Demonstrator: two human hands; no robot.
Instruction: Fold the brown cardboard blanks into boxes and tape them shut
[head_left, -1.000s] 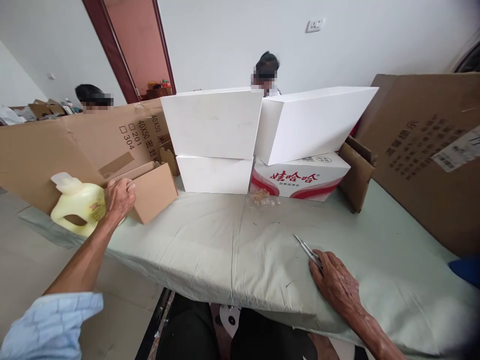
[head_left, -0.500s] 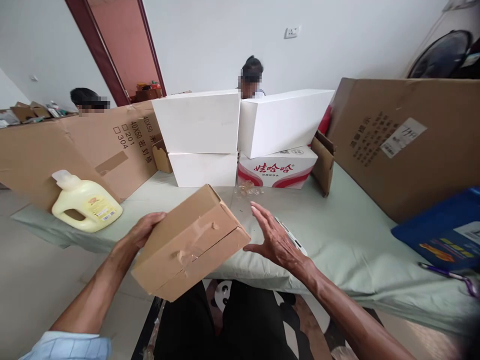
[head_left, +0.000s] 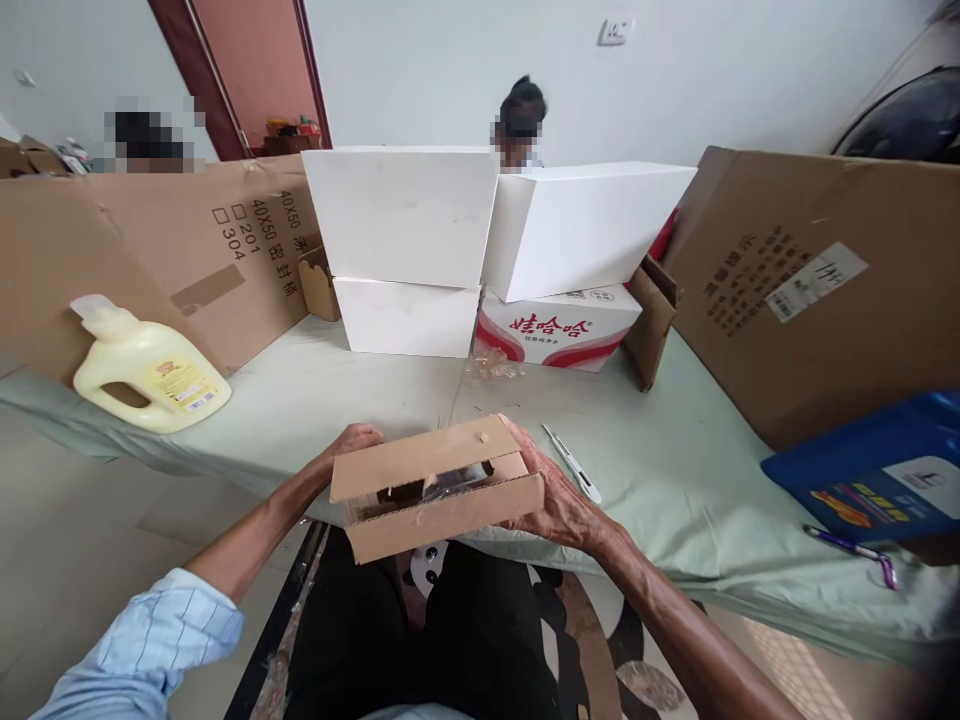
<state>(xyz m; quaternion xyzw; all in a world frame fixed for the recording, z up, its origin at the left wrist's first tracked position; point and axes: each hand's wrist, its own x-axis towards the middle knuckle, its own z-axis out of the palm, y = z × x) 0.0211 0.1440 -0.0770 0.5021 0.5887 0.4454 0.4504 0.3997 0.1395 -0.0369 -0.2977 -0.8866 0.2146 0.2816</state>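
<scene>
A small brown cardboard box point(head_left: 442, 520) is held between both hands above the table's near edge. Its flaps are parted on the side facing me, and something dark with clear plastic point(head_left: 454, 482) shows through the gap; its kind I cannot make out. My left hand point(head_left: 351, 445) grips the box's left end, fingers partly hidden behind it. My right hand point(head_left: 551, 495) is wrapped around the right end, fingertips out of sight. Just right of that hand, a white utility knife point(head_left: 571, 464) lies on the green tablecloth point(head_left: 637, 440).
White boxes point(head_left: 401, 215) and a red-and-white carton point(head_left: 551, 330) stand stacked at the back. A yellow jug point(head_left: 161, 370) is at left, a blue container point(head_left: 870, 470) and purple pen point(head_left: 847, 545) at right. Large cardboard panels point(head_left: 817, 270) flank the table. Two people sit beyond.
My right hand has closed onto the box's right end. The box has turned more level, and its flaps, shut before, now stand parted with the contents showing.
</scene>
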